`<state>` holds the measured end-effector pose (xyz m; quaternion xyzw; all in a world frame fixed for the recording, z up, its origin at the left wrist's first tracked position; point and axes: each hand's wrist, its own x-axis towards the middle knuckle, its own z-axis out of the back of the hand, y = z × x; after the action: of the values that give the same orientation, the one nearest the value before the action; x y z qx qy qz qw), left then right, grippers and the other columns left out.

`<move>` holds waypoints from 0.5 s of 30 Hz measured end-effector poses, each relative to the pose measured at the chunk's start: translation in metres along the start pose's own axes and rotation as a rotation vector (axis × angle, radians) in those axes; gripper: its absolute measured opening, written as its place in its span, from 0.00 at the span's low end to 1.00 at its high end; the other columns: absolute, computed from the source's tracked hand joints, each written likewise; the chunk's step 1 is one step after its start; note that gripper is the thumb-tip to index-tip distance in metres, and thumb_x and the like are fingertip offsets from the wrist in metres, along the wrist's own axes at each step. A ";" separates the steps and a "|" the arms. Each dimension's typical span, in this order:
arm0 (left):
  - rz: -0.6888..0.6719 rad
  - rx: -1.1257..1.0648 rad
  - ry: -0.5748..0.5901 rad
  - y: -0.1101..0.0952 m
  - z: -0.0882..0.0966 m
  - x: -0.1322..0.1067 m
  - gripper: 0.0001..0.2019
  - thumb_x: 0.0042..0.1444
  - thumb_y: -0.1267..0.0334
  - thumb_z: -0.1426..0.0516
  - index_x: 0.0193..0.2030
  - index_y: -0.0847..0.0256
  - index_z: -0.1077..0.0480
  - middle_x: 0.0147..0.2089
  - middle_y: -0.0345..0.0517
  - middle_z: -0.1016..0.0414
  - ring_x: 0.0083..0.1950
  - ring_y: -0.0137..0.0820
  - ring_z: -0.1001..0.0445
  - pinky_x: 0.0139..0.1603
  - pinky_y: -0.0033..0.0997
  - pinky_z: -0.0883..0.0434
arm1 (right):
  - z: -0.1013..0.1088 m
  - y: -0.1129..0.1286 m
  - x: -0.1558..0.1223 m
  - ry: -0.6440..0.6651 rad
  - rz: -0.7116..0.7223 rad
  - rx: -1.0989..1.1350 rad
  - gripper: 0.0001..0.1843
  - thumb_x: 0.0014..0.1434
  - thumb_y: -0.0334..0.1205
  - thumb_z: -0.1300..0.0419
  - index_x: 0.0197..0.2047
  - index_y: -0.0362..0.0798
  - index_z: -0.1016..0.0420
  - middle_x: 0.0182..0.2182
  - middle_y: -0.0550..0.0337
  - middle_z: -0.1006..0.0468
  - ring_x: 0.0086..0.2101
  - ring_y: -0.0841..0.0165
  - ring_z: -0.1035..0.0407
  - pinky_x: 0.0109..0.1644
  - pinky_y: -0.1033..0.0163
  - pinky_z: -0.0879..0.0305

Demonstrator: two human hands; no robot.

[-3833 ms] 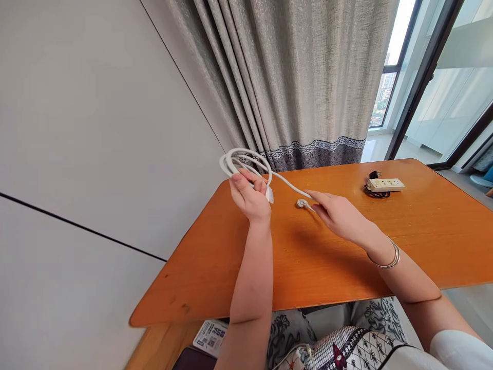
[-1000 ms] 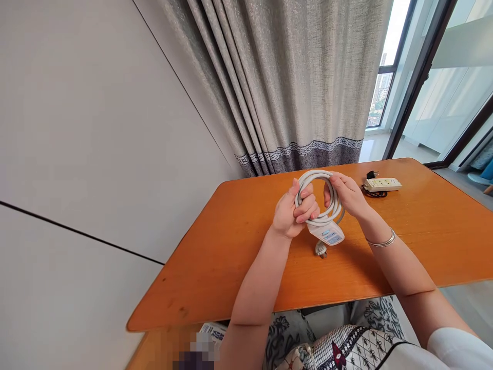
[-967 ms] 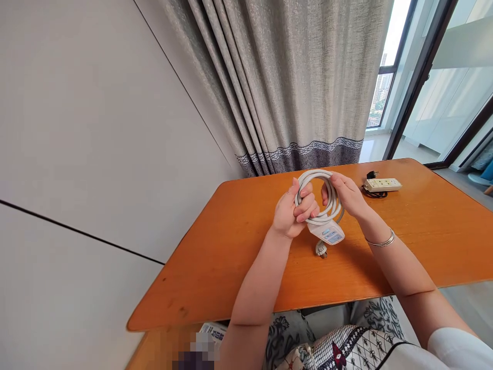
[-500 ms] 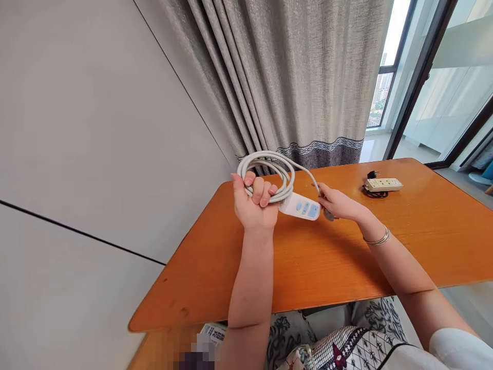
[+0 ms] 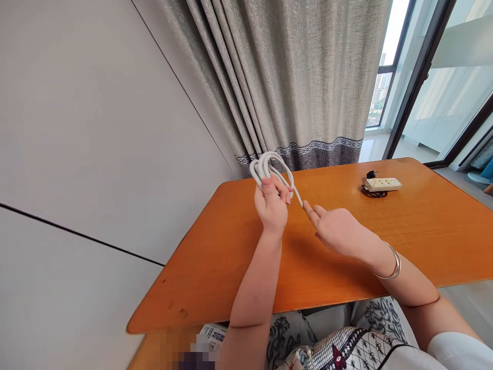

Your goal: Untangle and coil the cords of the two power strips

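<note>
My left hand (image 5: 272, 205) is raised above the table, fingers wrapped round a coiled white cord (image 5: 288, 172). The loops stand up over the knuckles and lean to the right. A single length of the cord runs down from the coil to the fingertips of my right hand (image 5: 339, 231). That hand has its index finger stretched along the cord and the other fingers curled under, with the grip partly hidden. The white power strip at the cord's end is out of sight behind my hands, and the plug is hidden too.
A wooden table (image 5: 231, 267) stretches below my hands. On its far right lies a second, cream power strip (image 5: 383, 184) with a black cord and plug (image 5: 372, 174). A grey curtain (image 5: 308, 77) hangs behind the table, and a pale wall (image 5: 96, 128) borders the left.
My left hand has turned and shifted right, drawing the coil narrower. The white power strip has gone from view. My right hand has moved slightly down and rotated, its index finger now pointing at the coil.
</note>
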<state>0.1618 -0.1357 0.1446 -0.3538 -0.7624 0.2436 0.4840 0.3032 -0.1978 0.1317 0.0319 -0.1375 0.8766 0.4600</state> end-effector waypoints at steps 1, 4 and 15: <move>-0.015 0.036 0.061 0.004 -0.001 -0.004 0.25 0.63 0.42 0.46 0.22 0.57 0.41 0.15 0.32 0.46 0.18 0.24 0.41 0.32 0.28 0.30 | 0.002 0.003 -0.004 -0.040 0.046 -0.015 0.35 0.60 0.25 0.45 0.70 0.36 0.43 0.40 0.46 0.22 0.30 0.66 0.26 0.28 0.61 0.39; -0.006 0.141 0.227 0.017 -0.003 -0.014 0.26 0.59 0.37 0.45 0.24 0.58 0.38 0.17 0.32 0.43 0.19 0.24 0.36 0.35 0.30 0.29 | 0.009 0.006 -0.017 -0.173 0.141 -0.009 0.23 0.62 0.24 0.46 0.59 0.42 0.29 0.34 0.53 0.22 0.27 0.67 0.29 0.28 0.61 0.41; 0.490 0.010 0.550 0.022 -0.013 -0.026 0.32 0.51 0.28 0.46 0.23 0.60 0.39 0.19 0.37 0.40 0.20 0.22 0.43 0.20 0.27 0.43 | 0.017 -0.023 -0.016 -0.787 0.114 0.409 0.18 0.62 0.30 0.46 0.54 0.50 0.28 0.45 0.53 0.22 0.42 0.63 0.29 0.44 0.58 0.31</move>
<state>0.1876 -0.1416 0.1195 -0.5757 -0.4953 0.2519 0.5998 0.3298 -0.2036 0.1502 0.4457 -0.1273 0.8310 0.3077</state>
